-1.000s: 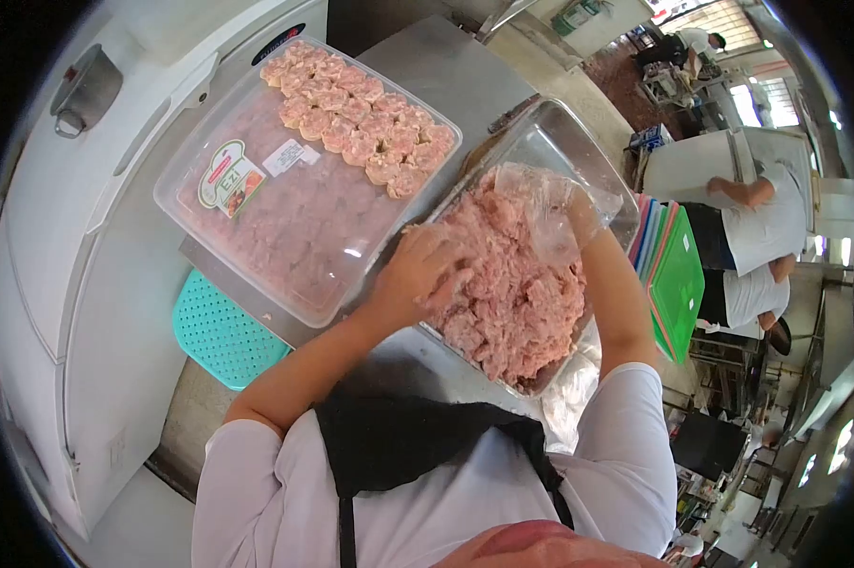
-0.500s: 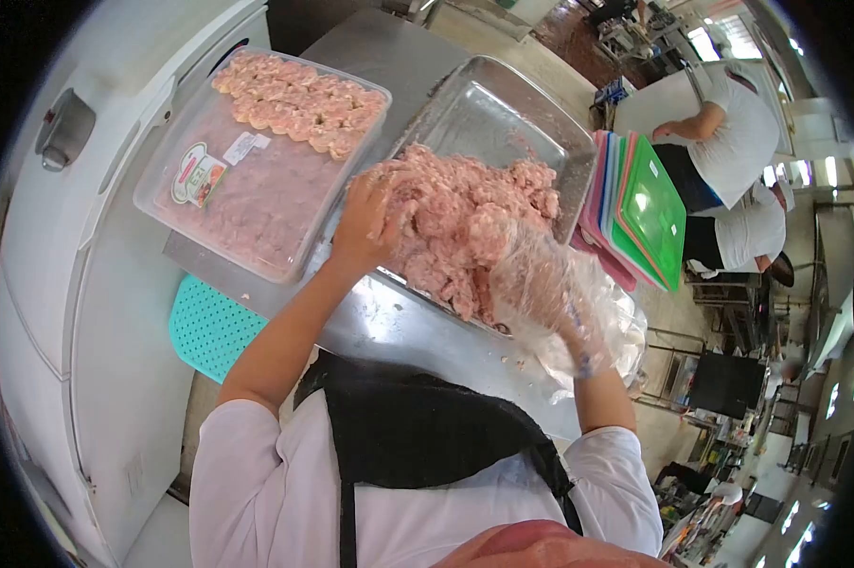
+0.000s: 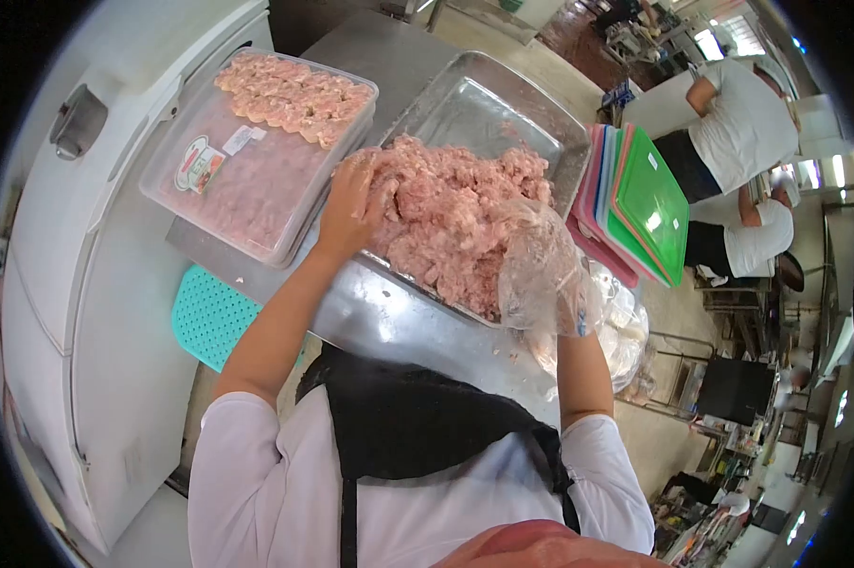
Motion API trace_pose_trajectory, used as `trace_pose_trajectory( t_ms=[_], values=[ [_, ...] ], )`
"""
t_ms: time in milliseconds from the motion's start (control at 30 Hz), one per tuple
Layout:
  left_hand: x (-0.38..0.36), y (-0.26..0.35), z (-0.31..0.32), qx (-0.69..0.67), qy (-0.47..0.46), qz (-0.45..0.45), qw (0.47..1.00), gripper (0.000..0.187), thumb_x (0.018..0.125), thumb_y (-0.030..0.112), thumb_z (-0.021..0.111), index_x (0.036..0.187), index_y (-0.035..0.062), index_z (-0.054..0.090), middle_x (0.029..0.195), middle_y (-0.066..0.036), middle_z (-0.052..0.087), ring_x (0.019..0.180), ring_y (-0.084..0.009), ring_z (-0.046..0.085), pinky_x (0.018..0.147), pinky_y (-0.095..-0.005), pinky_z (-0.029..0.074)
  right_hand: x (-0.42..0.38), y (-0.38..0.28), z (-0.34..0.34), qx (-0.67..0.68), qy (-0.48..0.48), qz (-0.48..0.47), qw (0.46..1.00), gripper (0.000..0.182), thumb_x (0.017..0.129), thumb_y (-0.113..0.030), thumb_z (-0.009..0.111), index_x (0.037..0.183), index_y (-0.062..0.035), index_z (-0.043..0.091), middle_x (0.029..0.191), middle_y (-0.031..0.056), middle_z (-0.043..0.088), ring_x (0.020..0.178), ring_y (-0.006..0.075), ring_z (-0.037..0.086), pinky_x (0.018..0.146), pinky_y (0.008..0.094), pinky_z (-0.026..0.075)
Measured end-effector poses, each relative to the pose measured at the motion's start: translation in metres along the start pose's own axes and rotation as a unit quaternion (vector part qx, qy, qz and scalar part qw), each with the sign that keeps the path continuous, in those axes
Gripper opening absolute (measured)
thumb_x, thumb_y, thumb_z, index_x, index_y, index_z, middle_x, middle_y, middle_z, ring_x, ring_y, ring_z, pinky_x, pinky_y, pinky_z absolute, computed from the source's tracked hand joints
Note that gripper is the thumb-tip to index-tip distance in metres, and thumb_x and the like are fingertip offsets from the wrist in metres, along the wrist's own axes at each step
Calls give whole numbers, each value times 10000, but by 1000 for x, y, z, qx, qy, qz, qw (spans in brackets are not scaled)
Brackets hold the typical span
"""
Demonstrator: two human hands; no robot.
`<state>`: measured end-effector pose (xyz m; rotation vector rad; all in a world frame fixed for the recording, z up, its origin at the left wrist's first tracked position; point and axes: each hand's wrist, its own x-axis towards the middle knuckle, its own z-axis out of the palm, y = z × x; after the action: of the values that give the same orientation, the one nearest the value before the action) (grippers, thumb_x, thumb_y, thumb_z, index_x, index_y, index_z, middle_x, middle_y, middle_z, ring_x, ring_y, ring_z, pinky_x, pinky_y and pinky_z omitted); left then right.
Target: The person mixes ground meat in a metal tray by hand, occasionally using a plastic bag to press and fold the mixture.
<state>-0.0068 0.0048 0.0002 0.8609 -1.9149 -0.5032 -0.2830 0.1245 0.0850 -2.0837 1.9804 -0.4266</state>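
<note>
A large mound of pink ground meat [image 3: 455,208] lies in a steel tray [image 3: 555,128], mostly in its nearer part. My left hand [image 3: 353,201] is bare and presses against the meat's left side, its fingers partly sunk in it. At the right side of the mound is my right hand [image 3: 550,270], inside a clear plastic glove or bag; the crumpled plastic hides its fingers. Left of the tray stands a clear plastic container [image 3: 277,254] with a label, holding meat and rows of shaped pieces at its far end.
Coloured boards [image 3: 652,204] stand right of the tray. A clear plastic bag with pale contents [image 3: 621,327] lies beside my right wrist. A turquoise perforated item [image 3: 209,317] is below the steel table [image 3: 380,317]. Two people [image 3: 744,123] work at the right; a white appliance [image 3: 124,331] stands left.
My left hand has shifted slightly left and up. My right hand has moved a little toward the right edge of the mound. The people at the right have changed posture.
</note>
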Motion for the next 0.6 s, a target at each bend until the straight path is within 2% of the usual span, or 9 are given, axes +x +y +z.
trace_pose_trajectory(
  t_ms=[267, 433, 600],
  values=[
    [-1, -1, 3, 1, 24, -15, 1000, 332, 902, 116, 651, 1228, 70, 614, 1245, -180, 591, 1190, -383, 534, 1040, -457, 402, 3, -30, -2, -79, -52, -58, 994, 394, 953, -280, 561, 1310, -120, 602, 1341, 143, 585, 1184, 311, 590, 1033, 435, 454],
    [0, 0, 3, 0, 30, -19, 999, 304, 894, 94, 655, 1197, 78, 629, 1227, -170, 598, 1182, -370, 544, 1028, -449, 410, 25, -58, 3, -56, -80, -63, 993, 398, 952, -308, 556, 1311, -141, 603, 1349, 140, 577, 1192, 319, 580, 1044, 451, 440],
    [-1, -1, -1, -9, 5, -23, 1000, 268, 920, 100, 605, 1178, 47, 653, 1285, -187, 577, 1212, -372, 527, 1060, -438, 401, 35, -48, 12, -34, -82, -61, 994, 397, 953, -296, 555, 1310, -130, 601, 1333, 146, 585, 1188, 325, 581, 1035, 449, 445]
  ],
)
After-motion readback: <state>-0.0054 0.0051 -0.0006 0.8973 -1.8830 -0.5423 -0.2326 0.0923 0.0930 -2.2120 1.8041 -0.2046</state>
